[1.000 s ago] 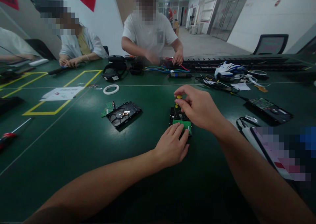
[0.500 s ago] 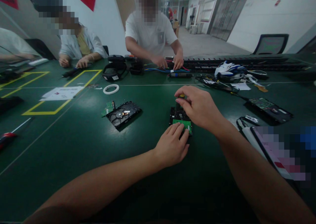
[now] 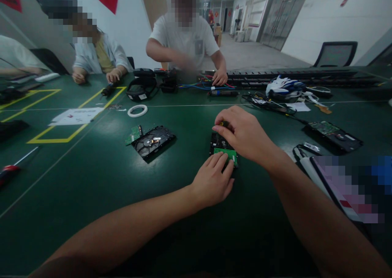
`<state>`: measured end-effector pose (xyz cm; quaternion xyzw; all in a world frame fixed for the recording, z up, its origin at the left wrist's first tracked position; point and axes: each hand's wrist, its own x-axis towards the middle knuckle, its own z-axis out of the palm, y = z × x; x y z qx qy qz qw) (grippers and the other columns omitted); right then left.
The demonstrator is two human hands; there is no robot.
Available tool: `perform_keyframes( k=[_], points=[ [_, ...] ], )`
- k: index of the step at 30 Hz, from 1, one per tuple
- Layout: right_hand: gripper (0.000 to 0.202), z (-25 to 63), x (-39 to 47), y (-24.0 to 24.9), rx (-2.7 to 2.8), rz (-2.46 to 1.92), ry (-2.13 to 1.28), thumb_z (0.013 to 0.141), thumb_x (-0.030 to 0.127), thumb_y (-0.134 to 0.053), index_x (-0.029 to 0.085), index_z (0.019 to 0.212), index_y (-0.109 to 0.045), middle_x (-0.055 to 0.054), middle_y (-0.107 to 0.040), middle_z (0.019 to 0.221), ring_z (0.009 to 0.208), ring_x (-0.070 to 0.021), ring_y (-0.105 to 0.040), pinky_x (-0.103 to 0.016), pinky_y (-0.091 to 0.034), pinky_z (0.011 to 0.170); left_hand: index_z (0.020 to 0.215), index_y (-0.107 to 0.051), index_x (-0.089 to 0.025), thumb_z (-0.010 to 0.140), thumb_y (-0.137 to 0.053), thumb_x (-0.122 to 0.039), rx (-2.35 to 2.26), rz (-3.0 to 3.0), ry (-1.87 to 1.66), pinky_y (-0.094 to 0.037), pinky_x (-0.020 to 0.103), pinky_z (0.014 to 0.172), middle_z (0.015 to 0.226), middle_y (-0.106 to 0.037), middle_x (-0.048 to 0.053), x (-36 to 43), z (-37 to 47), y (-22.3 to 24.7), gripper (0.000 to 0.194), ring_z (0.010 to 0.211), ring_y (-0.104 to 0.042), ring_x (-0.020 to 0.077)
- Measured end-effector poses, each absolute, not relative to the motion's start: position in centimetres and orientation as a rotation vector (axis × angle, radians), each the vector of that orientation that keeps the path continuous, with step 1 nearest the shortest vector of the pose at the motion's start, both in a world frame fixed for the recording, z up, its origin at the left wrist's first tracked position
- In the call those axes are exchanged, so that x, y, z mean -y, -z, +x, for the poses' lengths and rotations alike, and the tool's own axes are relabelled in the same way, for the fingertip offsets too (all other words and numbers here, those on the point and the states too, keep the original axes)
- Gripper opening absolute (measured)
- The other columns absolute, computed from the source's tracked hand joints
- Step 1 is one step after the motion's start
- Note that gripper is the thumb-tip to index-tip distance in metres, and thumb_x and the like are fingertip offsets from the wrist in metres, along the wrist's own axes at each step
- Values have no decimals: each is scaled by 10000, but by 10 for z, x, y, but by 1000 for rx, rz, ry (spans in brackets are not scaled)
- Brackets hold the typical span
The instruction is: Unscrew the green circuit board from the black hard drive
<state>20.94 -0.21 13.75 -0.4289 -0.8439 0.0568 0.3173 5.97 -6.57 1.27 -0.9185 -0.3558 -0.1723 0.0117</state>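
A black hard drive (image 3: 215, 144) with a green circuit board (image 3: 232, 153) lies on the green table in front of me. My left hand (image 3: 216, 178) rests on the near end of the board, its fingertips pressing the drive and board. Over the far end of the drive, my right hand (image 3: 241, 133) pinches a small tool with a yellow top (image 3: 225, 124); its lower part is mostly hidden by the fingers. To the left lies a second opened drive (image 3: 154, 142), with a loose green board (image 3: 133, 135) touching its corner.
A white tape ring (image 3: 137, 111) and paper (image 3: 76, 116) lie at the left, a red screwdriver (image 3: 10, 170) at the far left. Another drive (image 3: 335, 136), cables and gloves (image 3: 284, 87) are on the right. Across the table, people work with their hands.
My right hand has shifted slightly left over the drive with the tool. My left hand has stayed in place. Across the table, one person's arm has swung left, and another person's hand has moved a black object.
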Motion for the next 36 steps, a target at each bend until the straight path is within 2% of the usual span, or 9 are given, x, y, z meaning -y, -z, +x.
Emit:
perform_keyframes(
  k=[5, 7, 11, 15, 18, 22, 25, 28, 36],
  points=[
    [168, 208, 2, -136, 2199, -1131, -158, 918, 171, -638, 228, 1076, -639, -65, -715, 1094, 916, -228, -637, -361, -444, 829, 1441, -512, -92, 1013, -527, -379, 1115, -2873, 543, -393, 533, 1217, 1504, -516, 229, 67, 59, -14, 515, 1445, -463, 381],
    [211, 208, 3, -135, 2185, -1152, -156, 907, 157, -631, 207, 1112, -632, -66, -720, 1067, 859, -217, -637, -353, -441, 799, 1439, -515, -86, 1013, -529, -379, 1109, -2880, 543, -391, 524, 1220, 1498, -520, 230, 66, 59, -14, 517, 1443, -465, 379],
    [178, 209, 4, -135, 2195, -1165, -113, 908, 156, -614, 181, 1083, -639, -84, -697, 1014, 846, -222, -621, -357, -441, 796, 1441, -510, -81, 1001, -551, -381, 1116, -2886, 547, -387, 518, 1223, 1500, -519, 235, 66, 59, -14, 534, 1455, -455, 380],
    [69, 208, 3, -136, 2212, -1123, -90, 968, 239, -590, 214, 995, -648, -85, -669, 996, 920, -243, -606, -375, -445, 850, 1450, -502, -85, 1006, -542, -374, 1112, -2893, 554, -384, 526, 1224, 1517, -506, 232, 66, 59, -13, 531, 1463, -444, 379],
    [91, 207, 2, -138, 2237, -1110, -123, 989, 236, -560, 225, 956, -644, -80, -682, 971, 947, -251, -610, -385, -446, 874, 1456, -495, -101, 1005, -541, -374, 1117, -2900, 558, -393, 540, 1217, 1523, -506, 223, 66, 59, -13, 529, 1459, -453, 376],
    [143, 206, 4, -138, 2222, -1093, -169, 966, 183, -552, 221, 1072, -641, -87, -722, 1091, 989, -251, -644, -381, -450, 902, 1462, -488, -109, 1003, -543, -371, 1121, -2902, 569, -392, 541, 1217, 1522, -510, 222, 66, 59, -14, 532, 1470, -445, 373],
    [211, 206, 6, -137, 2200, -1122, -179, 956, 170, -544, 201, 1144, -635, -91, -735, 1087, 942, -243, -658, -367, -455, 866, 1454, -493, -107, 1001, -549, -369, 1115, -2908, 572, -392, 532, 1219, 1519, -512, 225, 66, 59, -14, 527, 1468, -448, 370],
    [210, 207, 6, -136, 2213, -1135, -166, 960, 177, -529, 201, 1130, -650, -87, -733, 1046, 891, -236, -649, -364, -454, 836, 1441, -500, -120, 994, -559, -367, 1119, -2909, 582, -403, 539, 1209, 1516, -519, 222, 66, 59, -15, 514, 1458, -460, 366],
    [149, 208, 3, -138, 2255, -1112, -163, 988, 218, -515, 214, 1054, -649, -80, -726, 1029, 951, -248, -649, -378, -447, 876, 1439, -512, -95, 997, -552, -373, 1112, -2884, 557, -397, 524, 1217, 1504, -522, 224, 66, 58, -15, 523, 1452, -464, 377]
  ],
)
